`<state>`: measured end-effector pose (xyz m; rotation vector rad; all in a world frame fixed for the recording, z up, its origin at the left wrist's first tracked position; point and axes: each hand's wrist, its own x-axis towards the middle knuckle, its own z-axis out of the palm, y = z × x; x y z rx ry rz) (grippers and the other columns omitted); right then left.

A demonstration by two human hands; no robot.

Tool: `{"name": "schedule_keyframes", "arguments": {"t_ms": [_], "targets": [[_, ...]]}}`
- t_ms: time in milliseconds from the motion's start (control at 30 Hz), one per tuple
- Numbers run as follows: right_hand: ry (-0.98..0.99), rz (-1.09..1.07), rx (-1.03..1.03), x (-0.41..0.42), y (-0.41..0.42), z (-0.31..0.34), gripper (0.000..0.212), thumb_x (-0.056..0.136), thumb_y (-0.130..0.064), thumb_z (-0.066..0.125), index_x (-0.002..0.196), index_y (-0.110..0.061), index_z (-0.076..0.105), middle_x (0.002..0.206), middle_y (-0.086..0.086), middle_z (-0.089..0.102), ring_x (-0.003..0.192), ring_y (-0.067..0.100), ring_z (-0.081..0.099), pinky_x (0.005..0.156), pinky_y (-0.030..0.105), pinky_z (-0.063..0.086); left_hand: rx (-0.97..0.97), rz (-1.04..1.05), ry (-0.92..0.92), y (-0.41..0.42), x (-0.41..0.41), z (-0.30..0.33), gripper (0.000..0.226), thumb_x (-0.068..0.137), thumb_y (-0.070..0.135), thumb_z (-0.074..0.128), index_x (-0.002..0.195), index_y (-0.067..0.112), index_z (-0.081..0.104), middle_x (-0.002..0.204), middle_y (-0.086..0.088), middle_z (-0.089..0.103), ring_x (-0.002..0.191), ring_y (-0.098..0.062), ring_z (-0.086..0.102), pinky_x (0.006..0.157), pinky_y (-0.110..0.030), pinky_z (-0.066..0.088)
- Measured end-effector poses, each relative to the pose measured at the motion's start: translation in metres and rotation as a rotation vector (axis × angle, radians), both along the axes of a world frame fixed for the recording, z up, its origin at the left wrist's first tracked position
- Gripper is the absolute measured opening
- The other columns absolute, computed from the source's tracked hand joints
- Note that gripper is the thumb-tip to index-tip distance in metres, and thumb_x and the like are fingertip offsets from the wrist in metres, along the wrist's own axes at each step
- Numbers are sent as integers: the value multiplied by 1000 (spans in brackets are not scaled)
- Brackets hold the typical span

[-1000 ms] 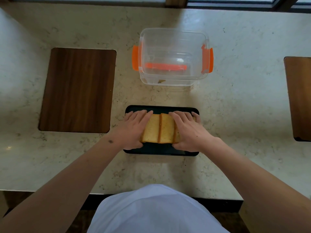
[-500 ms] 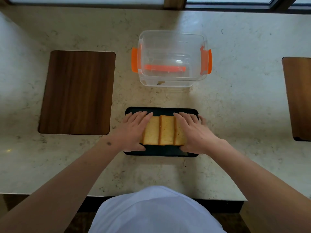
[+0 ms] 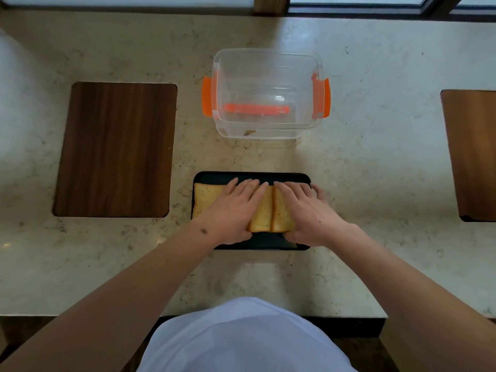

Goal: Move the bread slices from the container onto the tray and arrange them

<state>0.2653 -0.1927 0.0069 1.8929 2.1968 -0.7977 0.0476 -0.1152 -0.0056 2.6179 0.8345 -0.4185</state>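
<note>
Both flat, open hands, left hand [image 3: 233, 210] and right hand [image 3: 308, 213], pressed soft golden bread slices [image 3: 264, 213] on the black rectangular tray [image 3: 252, 176], grasping nothing; light and crumbly, they seemed best nudged by their crusts.

Bread slices [image 3: 261, 213] on tray [image 3: 252, 177], container [image 3: 268, 92] behind

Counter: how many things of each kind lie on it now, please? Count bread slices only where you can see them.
Bread slices: 3 visible, hands may hide more
Tray: 1
Container: 1, no slices in it
Wooden boards: 2
Total: 7
</note>
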Motion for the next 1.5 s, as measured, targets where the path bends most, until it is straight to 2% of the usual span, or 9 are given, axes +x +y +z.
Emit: {"name": "schedule_keyframes", "arguments": {"t_ms": [133, 233, 300, 567, 700, 1000, 1167, 1367, 1500], "targets": [[-1, -4, -5, 1, 1, 1, 125, 63, -52, 81, 159, -24, 7, 157, 6, 33, 143, 31, 31, 118, 61, 18, 3, -19, 2, -1, 0, -2, 126, 72, 48, 82, 160, 20, -4, 168, -6, 9, 155, -25, 7, 126, -46, -1], [5, -16, 2, 1, -2, 1, 125, 62, -52, 81, 159, -25, 6, 160, 5, 29, 145, 31, 27, 118, 62, 17, -16, 18, 39, 3, -9, -1, 139, 68, 57, 83, 157, 26, -18, 169, -3, -5, 155, -27, -4, 125, -51, -5], [4, -29, 1, 4, -5, 1, 127, 62, -53, 82, 159, -26, 5, 161, 5, 28, 146, 31, 26, 119, 62, 18, -36, 92, 53, 8, -25, 2, 144, 64, 61, 83, 155, 29, -24, 169, -5, -3, 155, -30, -2, 124, -53, -4], [-44, -25, -11, 7, -5, 3, 125, 63, -52, 81, 158, -26, 4, 157, 6, 33, 143, 31, 30, 117, 58, 22, -76, 210, 26, 15, -70, -3, 136, 68, 57, 83, 156, 28, -17, 163, -4, 12, 149, -23, 5, 121, -43, -3], [-17, -15, -25, 2, -2, 6, 126, 64, -56, 80, 158, -25, 3, 162, 5, 25, 147, 30, 22, 120, 61, 17, -87, 193, 0, 14, -61, -2, 136, 65, 73, 75, 157, 27, -14, 164, 0, 6, 152, -23, 2, 122, -43, -5], [0, -6, 15, -22, 11, 3, 124, 64, -61, 80, 158, -23, 8, 161, 5, 29, 146, 30, 29, 120, 58, 16, -46, 188, -53, 14, -47, 2, 119, 69, 65, 77, 157, 11, 18, 155, -7, 30, 141, -26, 28, 116, -44, 28], [8, -11, 5, -20, 10, 1, 123, 63, -59, 78, 157, -24, 8, 159, 5, 31, 144, 30, 30, 119, 57, 16, -40, 168, -84, 16, -51, 1, 108, 67, 61, 76, 149, 11, 27, 147, -7, 33, 133, -25, 34, 112, -42, 34], [19, -4, 5, -20, 9, 1, 124, 64, -60, 80, 157, -25, 6, 161, 5, 27, 146, 31, 26, 120, 58, 15, -79, 170, -104, 16, -54, -2, 112, 67, 61, 78, 151, 10, 23, 150, -8, 29, 137, -28, 33, 113, -39, 31], [50, -70, 38, -18, 6, 11, 125, 65, -66, 79, 159, -25, 7, 167, 6, 17, 152, 29, 13, 122, 56, 13, -12, 220, -77, 6, -54, 12, 123, 70, 76, 67, 158, 10, 12, 160, -9, 21, 148, -28, 19, 122, -46, 22]]}}
